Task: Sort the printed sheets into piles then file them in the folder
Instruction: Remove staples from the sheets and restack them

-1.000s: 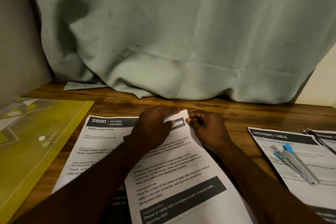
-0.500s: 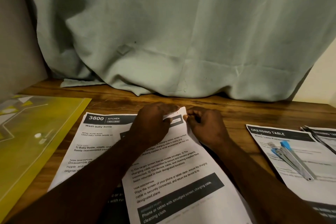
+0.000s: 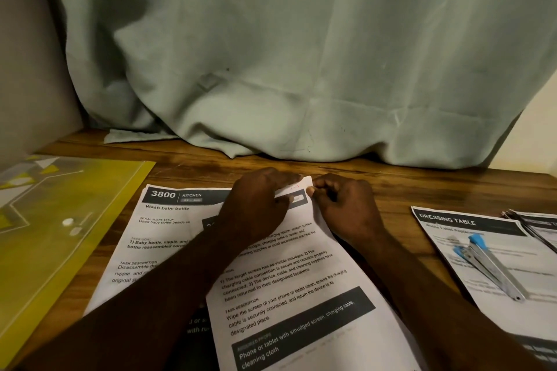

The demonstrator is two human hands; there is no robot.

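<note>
A printed sheet about cleaning a phone or tablet (image 3: 298, 295) lies tilted over a "3800 KITCHEN" sheet (image 3: 162, 235) in the middle of the wooden table (image 3: 407, 187). My left hand (image 3: 256, 208) pinches the tilted sheet's top corner, thumb under the lifted edge. My right hand (image 3: 346, 208) has its fingers curled and pinches the same corner from the right side. A yellow plastic folder (image 3: 60, 235) lies flat at the left. A "DRESSING TABLE" sheet (image 3: 470, 250) lies at the right.
A silver stapler with blue ends (image 3: 491, 268) rests on the "DRESSING TABLE" sheet. More sheets (image 3: 539, 229) stick out at the right edge. A pale green curtain (image 3: 301, 54) hangs down onto the back of the table.
Both hands stay on the sheet's top corner with only slight finger movement. The view has shifted a little.
</note>
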